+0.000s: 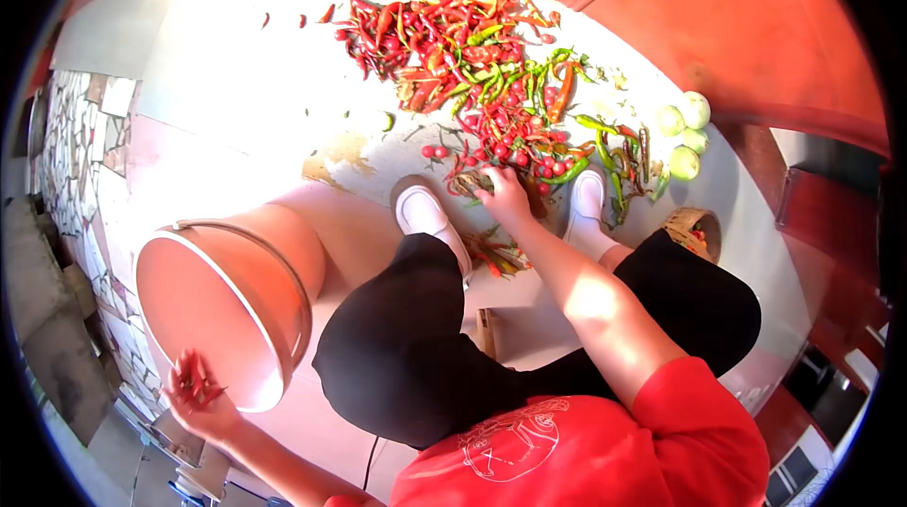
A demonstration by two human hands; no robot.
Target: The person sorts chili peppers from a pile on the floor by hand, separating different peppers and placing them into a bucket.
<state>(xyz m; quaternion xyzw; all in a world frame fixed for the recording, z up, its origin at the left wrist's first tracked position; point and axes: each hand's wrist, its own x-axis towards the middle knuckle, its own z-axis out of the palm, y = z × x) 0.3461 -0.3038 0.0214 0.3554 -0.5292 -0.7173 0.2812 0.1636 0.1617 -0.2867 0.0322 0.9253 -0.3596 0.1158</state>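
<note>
My left hand (203, 412) is cupped around several red chili peppers (196, 384), beside the rim of a large pinkish-orange bucket (307, 257). My right hand (506, 197) reaches down between my shoes to the near edge of a pile of peppers (435, 44). Its thumb and forefinger are apart, and nothing shows held between them; the other fingers are partly hidden. The pile mixes long red and green chilies with small round red peppers (504, 140). A smaller heap of reddish and green peppers (501, 257) lies below my right wrist.
Several pale green round vegetables (683, 162) sit at the right. A small woven basket (694, 228) with a few peppers stands by my right knee. My white shoes (420, 209) flank the near peppers. A red cloth-like surface (746, 25) borders the upper right.
</note>
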